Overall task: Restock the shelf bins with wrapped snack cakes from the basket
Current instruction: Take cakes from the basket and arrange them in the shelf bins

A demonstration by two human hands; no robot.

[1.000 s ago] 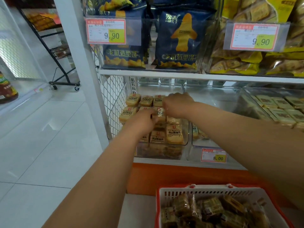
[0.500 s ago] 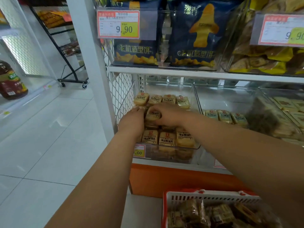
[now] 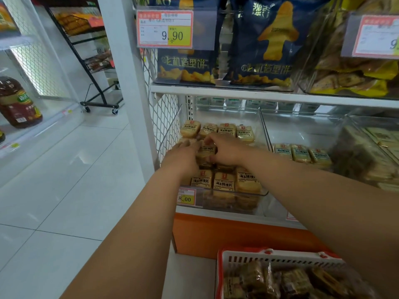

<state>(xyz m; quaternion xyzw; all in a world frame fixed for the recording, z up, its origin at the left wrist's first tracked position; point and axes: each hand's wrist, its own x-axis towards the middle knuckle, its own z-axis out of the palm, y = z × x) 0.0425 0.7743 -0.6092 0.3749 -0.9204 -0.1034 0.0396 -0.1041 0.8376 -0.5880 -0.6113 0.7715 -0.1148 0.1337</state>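
- Head view: both forearms reach up from six o'clock into the clear bin [image 3: 262, 192] on the lower shelf [image 3: 226, 214], at the frame's centre.
- The right hand [image 3: 226, 151] has its fingers [image 3: 212, 138] and thumb curled round one wrapped snack cake [image 3: 206, 149], pinching it above the middle row of the bin.
- The left hand [image 3: 183, 158] lies just at nine o'clock of that cake, palm down, its fingers reaching forward over the packed cakes; whether they grip anything I cannot tell.
- A back row of cakes [image 3: 218, 130] stands at twelve o'clock of the hands, and a front row [image 3: 224, 181] at six o'clock of them, labels facing up.
- An 8.00 price tag [image 3: 186, 197] hangs on the bin's front at seven o'clock of the hands.
- At three o'clock, a neighbouring bin holds three more cakes [image 3: 301, 153].
- The basket [image 3: 280, 258], white-walled with a red rim, sits at five o'clock of the frame, holding darker wrapped cakes [image 3: 269, 281].
- On the upper shelf, at twelve o'clock, stand blue snack bags [image 3: 265, 39] and a 9.90 tag [image 3: 165, 29].
- At nine o'clock of the frame, an oil bottle [image 3: 18, 102] stands on a side shelf.
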